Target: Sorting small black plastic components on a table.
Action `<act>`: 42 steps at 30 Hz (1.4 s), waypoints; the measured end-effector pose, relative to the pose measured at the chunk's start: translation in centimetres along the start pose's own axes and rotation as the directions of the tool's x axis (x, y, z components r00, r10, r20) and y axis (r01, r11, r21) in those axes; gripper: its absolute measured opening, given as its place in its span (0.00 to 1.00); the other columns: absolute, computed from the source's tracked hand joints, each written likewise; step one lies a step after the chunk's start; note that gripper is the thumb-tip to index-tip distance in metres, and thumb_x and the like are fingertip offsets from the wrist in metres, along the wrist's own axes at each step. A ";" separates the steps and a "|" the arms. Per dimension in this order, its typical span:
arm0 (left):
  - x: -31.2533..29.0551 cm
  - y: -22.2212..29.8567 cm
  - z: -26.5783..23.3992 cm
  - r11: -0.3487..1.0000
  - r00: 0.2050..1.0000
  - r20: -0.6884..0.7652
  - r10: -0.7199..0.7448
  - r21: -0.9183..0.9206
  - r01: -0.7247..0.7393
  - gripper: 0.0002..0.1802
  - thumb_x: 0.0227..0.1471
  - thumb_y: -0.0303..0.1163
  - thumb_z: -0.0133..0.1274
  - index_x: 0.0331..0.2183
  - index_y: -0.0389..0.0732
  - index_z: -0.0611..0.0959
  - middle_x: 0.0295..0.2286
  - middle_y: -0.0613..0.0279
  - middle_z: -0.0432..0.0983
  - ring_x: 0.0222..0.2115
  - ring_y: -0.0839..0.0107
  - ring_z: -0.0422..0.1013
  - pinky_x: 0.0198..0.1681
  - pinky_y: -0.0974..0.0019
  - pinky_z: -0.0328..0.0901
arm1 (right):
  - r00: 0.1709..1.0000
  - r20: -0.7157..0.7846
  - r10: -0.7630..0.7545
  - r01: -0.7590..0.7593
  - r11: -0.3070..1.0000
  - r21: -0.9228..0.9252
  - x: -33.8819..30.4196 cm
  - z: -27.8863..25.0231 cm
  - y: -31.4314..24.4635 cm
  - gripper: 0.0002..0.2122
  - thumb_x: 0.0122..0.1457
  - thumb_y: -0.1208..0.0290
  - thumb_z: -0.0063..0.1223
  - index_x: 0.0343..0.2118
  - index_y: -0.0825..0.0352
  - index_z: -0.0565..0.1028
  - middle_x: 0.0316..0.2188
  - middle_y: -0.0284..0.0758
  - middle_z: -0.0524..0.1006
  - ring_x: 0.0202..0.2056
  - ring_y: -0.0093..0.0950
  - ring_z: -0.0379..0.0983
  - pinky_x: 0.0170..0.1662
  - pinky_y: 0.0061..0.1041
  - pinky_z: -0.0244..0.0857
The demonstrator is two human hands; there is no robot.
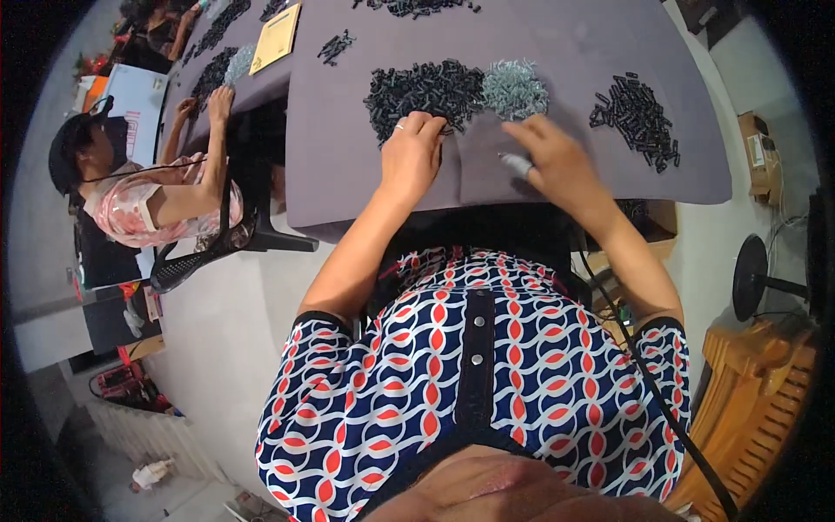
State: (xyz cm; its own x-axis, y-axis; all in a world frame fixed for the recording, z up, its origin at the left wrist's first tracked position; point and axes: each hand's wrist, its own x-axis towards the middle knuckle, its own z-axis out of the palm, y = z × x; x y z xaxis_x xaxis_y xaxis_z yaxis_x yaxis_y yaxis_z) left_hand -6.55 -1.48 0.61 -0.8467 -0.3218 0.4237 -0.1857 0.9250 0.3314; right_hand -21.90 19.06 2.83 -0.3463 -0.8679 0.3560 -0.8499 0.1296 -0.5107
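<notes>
My left hand [410, 162] rests at the near edge of a pile of small black cylindrical pieces [426, 87]. Its fingers are bent and pressed together; what they pinch, if anything, is too small to make out. A ring is on one finger. To the right, my right hand [561, 167] hovers slightly blurred by the near side of a pile of small silvery pieces [515, 89]. Its index finger and thumb are apart, with no piece visible between them. Something whitish [516, 163] shows at the thumb tip, perhaps a covering; I cannot tell.
More black pieces [637, 122] lie in a heap on the right of the grey-covered table [348, 165]; a small group [336, 47] sits far left. A yellow envelope [276, 39] lies on the adjoining table, where another person [165, 196] works. A wooden chair [757, 409] stands at right.
</notes>
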 end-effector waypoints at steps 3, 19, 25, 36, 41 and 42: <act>1.1 0.3 0.1 0.999 0.998 -0.035 0.051 0.004 -0.051 0.15 0.48 0.26 0.59 0.41 0.41 0.81 0.39 0.57 0.75 0.40 0.54 0.72 0.39 0.56 0.70 | 0.997 0.017 -0.077 0.078 0.996 -0.036 0.6 3.1 0.7 0.12 0.54 0.73 0.57 0.41 0.64 0.75 0.34 0.38 0.72 0.38 0.40 0.74 0.39 0.37 0.70; 5.1 -1.9 3.7 0.949 0.954 -0.059 0.293 0.136 -0.284 0.20 0.47 0.28 0.58 0.45 0.42 0.78 0.44 0.57 0.75 0.47 0.56 0.70 0.52 0.50 0.63 | 0.991 -0.059 -0.120 0.118 0.992 -0.048 1.3 4.8 1.0 0.10 0.47 0.82 0.54 0.34 0.65 0.72 0.32 0.39 0.70 0.39 0.40 0.72 0.40 0.36 0.69; 2.8 -2.4 1.9 0.961 0.962 -0.021 0.271 0.068 -0.269 0.18 0.49 0.29 0.57 0.44 0.42 0.77 0.44 0.57 0.73 0.50 0.56 0.69 0.57 0.46 0.61 | 0.992 -0.062 -0.110 0.106 0.993 -0.061 1.1 4.7 1.1 0.11 0.46 0.83 0.54 0.34 0.65 0.72 0.33 0.39 0.70 0.39 0.40 0.72 0.40 0.36 0.69; 4.3 -0.2 2.0 0.971 0.966 -0.099 0.238 0.065 -0.232 0.24 0.47 0.30 0.61 0.49 0.41 0.76 0.50 0.53 0.71 0.54 0.51 0.65 0.57 0.44 0.61 | 0.994 -0.050 -0.093 0.091 0.995 -0.045 0.8 4.6 1.3 0.16 0.41 0.84 0.56 0.36 0.64 0.73 0.36 0.38 0.71 0.41 0.41 0.71 0.42 0.37 0.69; 9.8 -0.4 5.1 0.954 0.943 -0.162 0.290 -0.031 -0.299 0.19 0.47 0.30 0.58 0.43 0.39 0.78 0.45 0.51 0.73 0.49 0.49 0.68 0.53 0.42 0.63 | 0.996 -0.042 -0.080 0.076 0.995 -0.069 0.6 4.7 1.1 0.18 0.39 0.83 0.57 0.37 0.64 0.72 0.36 0.37 0.71 0.42 0.40 0.71 0.42 0.36 0.69; 10.5 -0.4 5.5 0.965 0.962 -0.077 0.263 0.021 -0.262 0.16 0.48 0.30 0.56 0.41 0.39 0.80 0.42 0.51 0.74 0.47 0.49 0.69 0.53 0.43 0.63 | 0.994 -0.053 -0.091 0.087 0.994 -0.064 0.6 4.8 1.3 0.18 0.39 0.83 0.58 0.37 0.64 0.72 0.36 0.37 0.71 0.42 0.39 0.71 0.42 0.35 0.69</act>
State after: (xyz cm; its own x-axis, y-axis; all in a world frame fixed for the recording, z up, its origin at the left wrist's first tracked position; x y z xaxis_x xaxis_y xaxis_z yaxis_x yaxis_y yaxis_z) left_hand -18.10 -4.14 0.31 -0.8246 -0.0815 0.5598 0.0326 0.9811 0.1908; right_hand -21.27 16.39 -1.38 -0.2886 -0.8492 0.4422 -0.9005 0.0839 -0.4266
